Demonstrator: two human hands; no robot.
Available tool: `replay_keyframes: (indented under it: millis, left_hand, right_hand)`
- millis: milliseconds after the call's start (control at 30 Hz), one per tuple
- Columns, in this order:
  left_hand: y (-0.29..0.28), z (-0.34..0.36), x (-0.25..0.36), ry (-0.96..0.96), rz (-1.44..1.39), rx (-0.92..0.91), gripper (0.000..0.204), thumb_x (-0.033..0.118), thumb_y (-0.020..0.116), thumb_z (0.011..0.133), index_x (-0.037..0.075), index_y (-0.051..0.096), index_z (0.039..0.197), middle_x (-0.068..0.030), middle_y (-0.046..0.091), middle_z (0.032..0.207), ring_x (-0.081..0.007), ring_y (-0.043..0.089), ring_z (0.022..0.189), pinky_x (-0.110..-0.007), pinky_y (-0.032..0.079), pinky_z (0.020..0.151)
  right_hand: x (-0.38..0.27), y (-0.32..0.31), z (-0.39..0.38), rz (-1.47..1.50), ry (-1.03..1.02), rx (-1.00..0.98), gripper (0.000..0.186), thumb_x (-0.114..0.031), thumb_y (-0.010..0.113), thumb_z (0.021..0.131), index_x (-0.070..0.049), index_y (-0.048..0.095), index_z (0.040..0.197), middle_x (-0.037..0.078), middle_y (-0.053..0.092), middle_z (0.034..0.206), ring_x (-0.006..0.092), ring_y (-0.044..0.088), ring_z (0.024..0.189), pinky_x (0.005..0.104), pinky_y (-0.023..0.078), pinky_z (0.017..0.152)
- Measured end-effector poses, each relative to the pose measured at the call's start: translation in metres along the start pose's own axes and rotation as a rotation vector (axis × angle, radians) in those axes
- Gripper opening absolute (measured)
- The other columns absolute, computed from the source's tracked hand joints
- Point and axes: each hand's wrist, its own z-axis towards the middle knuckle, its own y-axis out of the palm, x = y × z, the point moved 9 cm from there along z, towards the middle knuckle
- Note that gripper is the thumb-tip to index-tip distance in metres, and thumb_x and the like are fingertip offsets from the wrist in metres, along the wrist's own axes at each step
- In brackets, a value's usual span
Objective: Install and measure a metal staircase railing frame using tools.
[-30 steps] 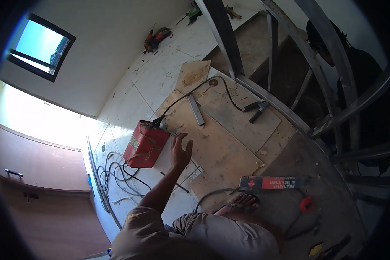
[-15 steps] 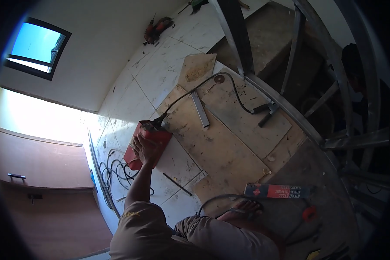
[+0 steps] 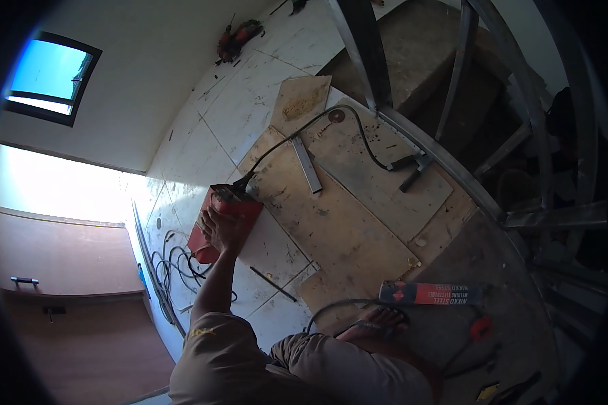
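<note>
My left hand is on top of a red welding machine, its fingers curled over the top handle. The machine stands on the white tile floor, left of centre. A black cable leads from its far end across brown boards to an electrode holder by the metal railing. Between the machine and that holder lies a grey metal bar. My right hand is out of view.
A curved metal railing runs along the right, beside dark steps; a person is dimly visible beyond it. An electrode pack lies near my foot. Coiled cables lie left of the machine. A red power tool lies far off.
The view has shifted slightly. My left hand stays on the welding machine, its fingers a little more closed together. Beyond the railing, the person's head has moved lower.
</note>
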Motion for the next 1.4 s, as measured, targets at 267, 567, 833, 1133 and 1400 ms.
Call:
replay_keyframes:
  millis: [267,567,833,1133,1400]
  left_hand:
    - [0.0,0.002,0.001,-0.012,0.028,0.066,0.103,0.048,0.076,0.073,0.009,0.023,0.153,-0.0187,0.023,0.159,-0.0354,0.016,0.149,-0.051,0.015,0.119]
    - [0.007,0.006,-0.005,0.036,0.039,0.121,0.101,0.046,0.074,0.074,0.008,0.024,0.153,-0.0195,0.027,0.157,-0.0367,0.019,0.148,-0.05,0.015,0.12]
    - [-0.011,-0.002,-0.005,0.024,0.019,0.14,0.097,0.047,0.071,0.075,0.008,0.026,0.152,-0.0205,0.028,0.157,-0.037,0.018,0.149,-0.05,0.014,0.12]
    - [0.093,-0.103,0.217,0.433,-0.116,-0.059,0.09,0.052,0.064,0.083,0.009,0.026,0.153,-0.0166,0.032,0.155,-0.0366,0.026,0.146,-0.05,0.022,0.118]
    - [0.038,-0.496,0.53,1.534,-0.627,-0.466,0.089,0.052,0.064,0.084,0.008,0.027,0.152,-0.0172,0.035,0.152,-0.0365,0.029,0.142,-0.05,0.024,0.116]
  right_hand:
    - [-0.025,0.005,0.0,-0.03,-0.107,-0.015,0.077,-0.041,0.075,0.088,0.005,0.044,0.142,0.025,0.057,0.133,0.0346,0.061,0.116,0.0429,0.053,0.093]
    - [-0.037,0.004,-0.005,0.847,-0.67,-0.023,0.077,-0.04,0.075,0.088,0.005,0.044,0.142,0.025,0.057,0.132,0.0353,0.061,0.115,0.0431,0.054,0.092]
    - [-0.006,0.007,0.003,-0.09,0.021,-0.013,0.078,-0.04,0.075,0.088,0.001,0.042,0.145,0.024,0.056,0.135,0.0366,0.06,0.116,0.0452,0.054,0.093]
    - [0.045,0.013,0.001,0.092,0.065,-0.003,0.065,-0.012,0.071,0.087,-0.005,0.045,0.146,0.012,0.058,0.136,0.0218,0.055,0.123,0.0349,0.043,0.103]
    - [0.006,-0.005,0.01,-0.079,0.029,0.048,0.086,-0.044,0.085,0.073,-0.007,0.049,0.142,0.017,0.064,0.12,0.0299,0.063,0.109,0.0375,0.048,0.094]
